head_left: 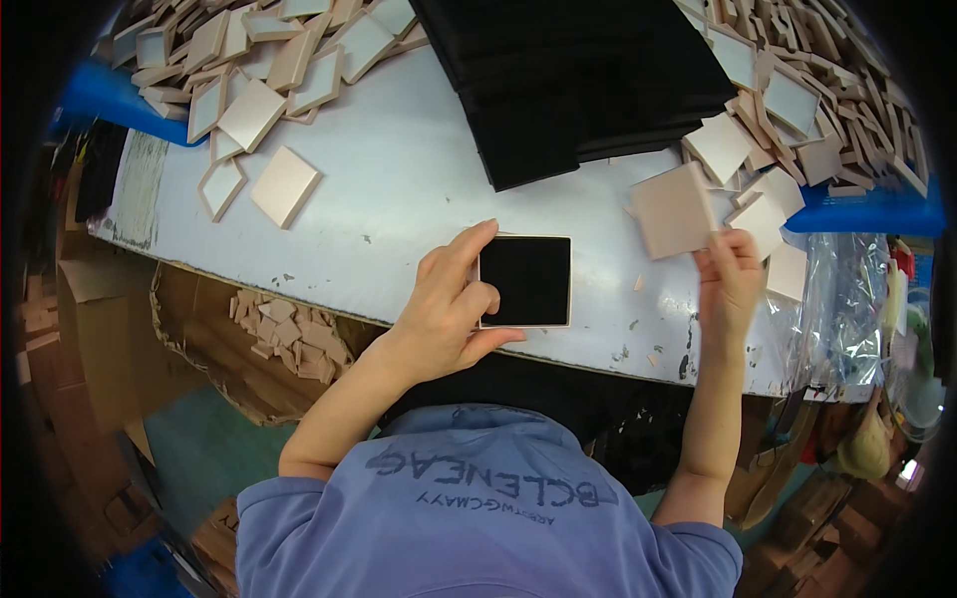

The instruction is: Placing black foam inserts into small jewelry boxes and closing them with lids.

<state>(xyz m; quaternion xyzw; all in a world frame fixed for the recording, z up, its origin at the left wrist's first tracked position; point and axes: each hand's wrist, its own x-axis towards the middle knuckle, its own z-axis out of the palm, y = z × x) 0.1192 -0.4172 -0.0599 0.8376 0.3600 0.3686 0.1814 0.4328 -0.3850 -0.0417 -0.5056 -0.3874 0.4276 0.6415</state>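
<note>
A small shallow pale-pink box point(569, 299) with a black pad point(528, 274) inside lies near the table's front edge. My left hand point(439, 309) grips that box, thumb and a finger at its near and far sides, another fingertip on the pad's left edge. To the right, my right hand point(733, 281) pinches a square pale-pink box piece point(675, 209) by its lower right corner. This piece is raised and tilted, with its flat face showing. Which half of a box it is, lid or base, I cannot tell.
A stack of black sheets point(588, 90) stands at the back middle of the table point(369, 199). Heaps of pale box pieces lie at the back left point(253, 115) and back right point(718, 148). Below the front edge, a cardboard carton point(199, 344) holds more pieces. Clear plastic point(842, 309) hangs at the right.
</note>
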